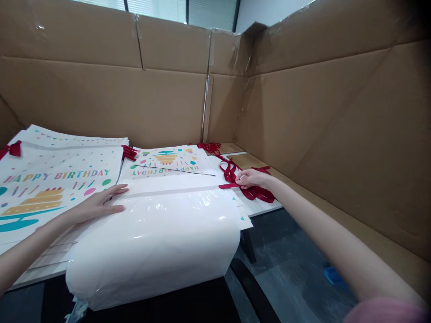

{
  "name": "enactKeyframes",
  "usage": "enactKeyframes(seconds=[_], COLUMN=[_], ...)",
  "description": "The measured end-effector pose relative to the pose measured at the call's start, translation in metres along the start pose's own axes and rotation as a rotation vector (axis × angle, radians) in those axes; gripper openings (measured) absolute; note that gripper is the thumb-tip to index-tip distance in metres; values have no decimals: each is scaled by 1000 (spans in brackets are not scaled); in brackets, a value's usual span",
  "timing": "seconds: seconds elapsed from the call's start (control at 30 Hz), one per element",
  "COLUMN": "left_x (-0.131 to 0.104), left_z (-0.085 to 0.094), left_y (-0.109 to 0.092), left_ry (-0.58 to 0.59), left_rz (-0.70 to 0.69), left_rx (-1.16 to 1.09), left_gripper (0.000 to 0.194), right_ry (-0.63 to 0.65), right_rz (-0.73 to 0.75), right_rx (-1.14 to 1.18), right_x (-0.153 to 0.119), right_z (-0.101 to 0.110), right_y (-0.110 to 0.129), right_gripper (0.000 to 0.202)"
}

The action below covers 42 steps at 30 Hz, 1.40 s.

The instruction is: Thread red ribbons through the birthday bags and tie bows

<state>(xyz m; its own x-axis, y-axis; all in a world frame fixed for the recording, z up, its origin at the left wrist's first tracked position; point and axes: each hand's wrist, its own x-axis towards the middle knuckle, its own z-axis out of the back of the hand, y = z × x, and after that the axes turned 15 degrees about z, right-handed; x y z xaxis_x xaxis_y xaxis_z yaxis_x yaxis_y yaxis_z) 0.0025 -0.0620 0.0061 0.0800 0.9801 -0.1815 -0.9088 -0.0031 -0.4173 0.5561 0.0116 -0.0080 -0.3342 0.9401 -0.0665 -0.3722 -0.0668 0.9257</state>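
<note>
My right hand [252, 178] pinches a red ribbon [229, 185] at the right edge of a white glossy sheet [158, 233]. That sheet bends down over the table's front edge, on top of a printed birthday sheet [168, 159] seen upside down. More red ribbon [259, 194] lies in loose loops under and beside this hand. My left hand [106, 202] rests with fingers spread on the left part of the white sheet. A thin dark rod [175, 170] lies slantwise across the printed sheet.
On the left is a stack of "Happy Birthday" sheets [54, 170] with red ribbon bows [15, 149]. Cardboard walls [101, 98] enclose the table's back and right. A black chair arm [254, 291] stands below, and something blue [335, 277] is on the floor.
</note>
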Motion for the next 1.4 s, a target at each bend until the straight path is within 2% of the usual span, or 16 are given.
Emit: enactKeyframes(seconds=[0.47,0.7,0.83,0.93,1.0,1.03,1.07,1.1,1.2,1.27,1.33,1.4], left_x=[-2,-4,-4,-2,-1,-1,-1,-1,-2,-2,-1,2], left_z=[0,1,1,0,0,-1,-1,-1,0,2,3,6], left_y=[-2,-4,-4,-1,1,2,2,2,1,1,1,2], left_ry=[13,14,3,9,17,20,21,19,15,15,17,16], left_rz=[26,27,20,15,23,32,41,48,50,45,40,36], left_rx=[-24,-34,-31,-34,-31,-26,-23,-19,-2,13,26,38], left_gripper=[72,69,71,70,69,69,69,69,71,73,73,72], right_ry=[-65,-77,-123,-280,-381,-384,-343,-251,133,361,466,480], right_rz=[-29,-26,-27,57,185,257,321,381,526,544,518,501], right_rx=[96,135,65,-112,-264,-333,-392,-440,-536,-606,-665,-690], right_x=[1,-9,-9,-4,-2,-2,-2,-4,-13,-19,-21,-18], right_z=[1,-6,-9,-24,-43,-55,-69,-82,-119,-135,-141,-142], right_y=[-6,7,12,20,31,37,43,49,64,68,68,66], right_gripper=[36,33,29,20,15,16,19,25,54,73,80,79])
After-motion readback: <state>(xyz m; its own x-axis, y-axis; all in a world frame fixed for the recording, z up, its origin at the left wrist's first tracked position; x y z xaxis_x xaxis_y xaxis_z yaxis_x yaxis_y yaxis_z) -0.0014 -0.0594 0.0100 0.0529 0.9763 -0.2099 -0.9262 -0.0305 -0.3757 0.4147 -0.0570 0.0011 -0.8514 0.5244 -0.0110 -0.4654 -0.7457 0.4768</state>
